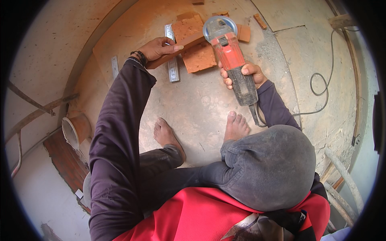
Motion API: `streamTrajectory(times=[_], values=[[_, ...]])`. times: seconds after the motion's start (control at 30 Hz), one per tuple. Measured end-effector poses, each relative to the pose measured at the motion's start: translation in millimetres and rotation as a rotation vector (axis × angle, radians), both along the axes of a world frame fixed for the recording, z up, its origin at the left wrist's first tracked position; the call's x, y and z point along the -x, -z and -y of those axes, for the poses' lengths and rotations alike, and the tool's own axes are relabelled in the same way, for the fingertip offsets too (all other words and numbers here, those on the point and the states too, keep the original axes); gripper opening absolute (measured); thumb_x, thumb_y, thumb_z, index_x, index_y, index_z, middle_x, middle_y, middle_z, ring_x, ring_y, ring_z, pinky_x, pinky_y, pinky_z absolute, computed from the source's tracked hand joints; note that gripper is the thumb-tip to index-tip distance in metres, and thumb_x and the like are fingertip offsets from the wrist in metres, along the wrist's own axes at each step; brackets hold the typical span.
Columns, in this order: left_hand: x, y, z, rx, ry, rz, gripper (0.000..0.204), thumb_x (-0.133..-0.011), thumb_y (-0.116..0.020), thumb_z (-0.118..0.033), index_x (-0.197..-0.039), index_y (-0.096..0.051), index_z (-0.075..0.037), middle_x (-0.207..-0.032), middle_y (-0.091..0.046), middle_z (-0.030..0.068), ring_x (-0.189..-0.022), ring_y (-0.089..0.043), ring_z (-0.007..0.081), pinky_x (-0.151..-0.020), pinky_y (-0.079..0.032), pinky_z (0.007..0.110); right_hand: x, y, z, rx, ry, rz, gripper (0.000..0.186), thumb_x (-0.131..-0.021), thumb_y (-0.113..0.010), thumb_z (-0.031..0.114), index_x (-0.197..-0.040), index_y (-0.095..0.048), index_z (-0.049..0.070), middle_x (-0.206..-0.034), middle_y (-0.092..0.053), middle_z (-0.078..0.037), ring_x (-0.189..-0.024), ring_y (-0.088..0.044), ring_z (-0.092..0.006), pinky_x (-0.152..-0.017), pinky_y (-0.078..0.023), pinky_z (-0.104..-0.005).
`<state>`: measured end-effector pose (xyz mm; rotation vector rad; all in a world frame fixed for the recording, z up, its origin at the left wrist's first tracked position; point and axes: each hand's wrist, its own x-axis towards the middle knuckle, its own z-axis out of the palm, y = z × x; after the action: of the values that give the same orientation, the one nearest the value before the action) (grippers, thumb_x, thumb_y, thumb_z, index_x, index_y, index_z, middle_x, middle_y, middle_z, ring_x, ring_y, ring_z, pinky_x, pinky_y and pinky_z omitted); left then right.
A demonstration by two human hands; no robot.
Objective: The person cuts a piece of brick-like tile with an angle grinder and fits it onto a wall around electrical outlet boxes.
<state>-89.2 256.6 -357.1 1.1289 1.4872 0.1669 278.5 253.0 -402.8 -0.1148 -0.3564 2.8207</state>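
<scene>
My left hand (157, 49) pinches a long, narrow terracotta tile strip (192, 40) near its left end, thumb on top. An angle grinder (230, 52), red with a black handle, is in my right hand (254, 74), its fingers wrapped round the body. The grinder's round disc (207, 29) is at the strip's far right end; whether they touch I cannot tell. Below the strip lie an orange tile (200, 59) and another tile (187, 29), with a smaller tile piece (244, 33) right of the disc. A silver metal bar (173, 70) lies partly under the strip.
The grinder's black cord (328, 84) loops over the floor at the right. A small offcut (260, 21) lies at the far right, a metal piece (115, 66) at the left. My bare feet flank the work. A bucket-like container (82, 126) lies left; poles (343, 172) lean lower right.
</scene>
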Motion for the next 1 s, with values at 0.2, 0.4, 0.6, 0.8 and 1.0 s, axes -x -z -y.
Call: streamTrajectory(times=[0.2, 0.4, 0.6, 0.8, 1.0], values=[[2, 4, -1, -0.008, 0.003, -0.014, 0.075, -0.08, -0.082, -0.056, -0.125, -0.057, 0.0, -0.106, -0.069, 0.0128, -0.095, -0.066, 0.0179, -0.09, -0.052, 0.03, -3, -3, 1, 0.011, 0.032, 0.023, 0.07, -0.076, -0.074, 0.019, -0.135, -0.046, -0.006, -0.109, -0.062, -0.017, -0.093, -0.069, -0.0257, -0.082, -0.06, -0.0377], [0, 2, 0, 0.01, 0.003, 0.0, 0.082, -0.076, -0.082, -0.062, -0.125, -0.058, -0.001, -0.107, -0.068, 0.0134, -0.097, -0.065, 0.0188, -0.09, -0.051, 0.031, -2, -5, 2, 0.006, 0.026, 0.021, 0.068, -0.076, -0.073, 0.018, -0.134, -0.047, -0.006, -0.108, -0.062, -0.017, -0.092, -0.069, -0.0254, -0.082, -0.06, -0.0374], [2, 5, -2, -0.012, 0.033, -0.055, 0.083, -0.076, -0.081, -0.063, -0.125, -0.058, 0.0, -0.106, -0.068, 0.0126, -0.098, -0.065, 0.0187, -0.09, -0.051, 0.03, 0, -1, 4, 0.012, 0.014, 0.027, 0.068, -0.076, -0.074, 0.019, -0.133, -0.047, -0.005, -0.108, -0.063, -0.016, -0.092, -0.069, -0.0251, -0.082, -0.06, -0.0371], [7, 13, 6, -0.033, -0.043, 0.064, 0.07, -0.087, -0.074, -0.057, -0.125, -0.059, 0.0, -0.104, -0.067, 0.008, -0.089, -0.065, 0.0139, -0.081, -0.053, 0.028, -6, -7, 1, -0.029, 0.064, 0.049, 0.067, -0.075, -0.074, 0.018, -0.133, -0.048, -0.005, -0.109, -0.062, -0.017, -0.092, -0.068, -0.0255, -0.081, -0.059, -0.038], [-4, 13, 32, 0.113, -0.331, 0.474, 0.062, -0.098, -0.063, -0.049, -0.133, -0.055, 0.002, -0.107, -0.07, 0.0116, -0.093, -0.07, 0.0158, -0.078, -0.059, 0.031, -26, -27, -9, -0.136, 0.198, 0.145, 0.077, -0.07, -0.076, 0.02, -0.135, -0.044, -0.007, -0.106, -0.061, -0.017, -0.088, -0.068, -0.0255, -0.077, -0.061, -0.038]])
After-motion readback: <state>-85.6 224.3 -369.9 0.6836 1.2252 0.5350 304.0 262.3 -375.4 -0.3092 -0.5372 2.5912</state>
